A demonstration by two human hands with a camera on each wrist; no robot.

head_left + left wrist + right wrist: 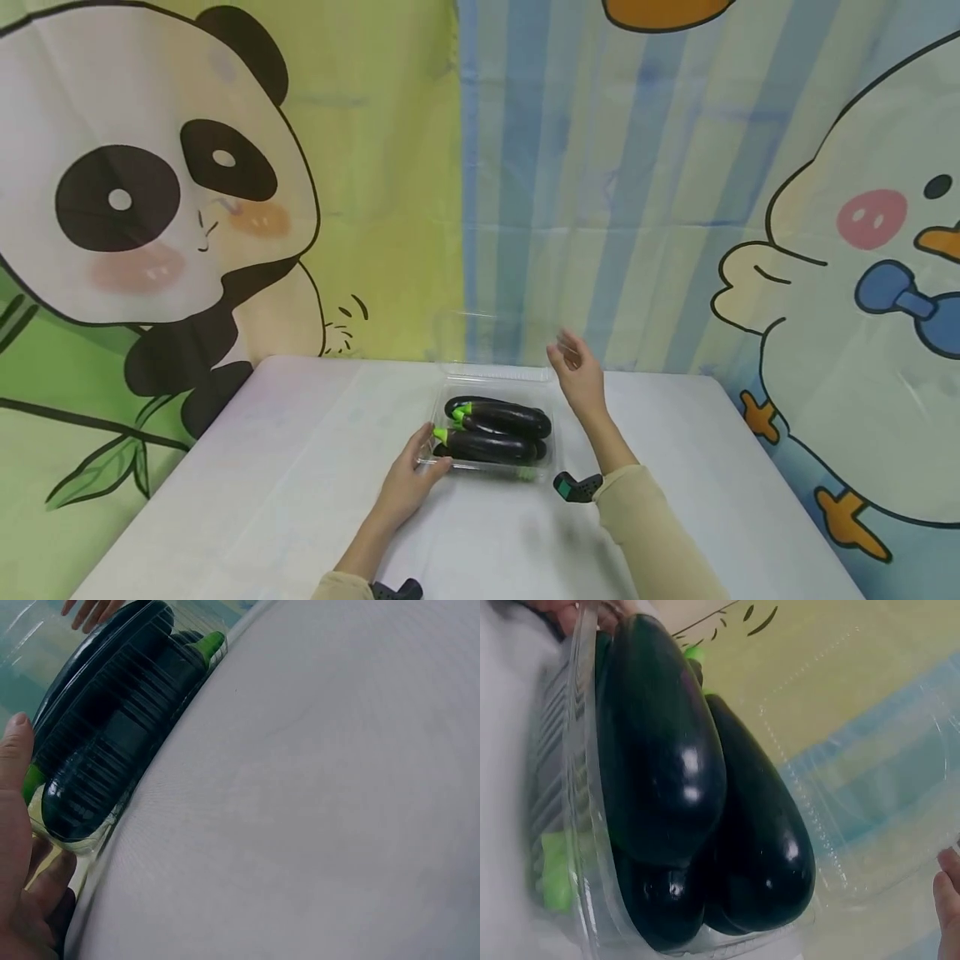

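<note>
The clear plastic tray [543, 467] is faint against the white table [262, 467], and its raised lid [487, 342] is barely discernible. Three dark eggplants [495, 429] are stacked inside at mid-table, long axes running left to right, green stem ends pointing left. The tray's near-left corner is touched by the left hand [408, 483], fingers relaxed. The right hand [577, 375] is held open, fingers spread, beside the lid's edge.

- The person wore a beige long-sleeved top; the right sleeve [652, 533] reached to the wrist.
- A dark wrist-mounted device with a green edge [576, 487] sat at the right cuff.
- A similar black device [397, 591] showed at the left wrist, beside a beige cuff [341, 587].
- Both hands were bare.
</note>
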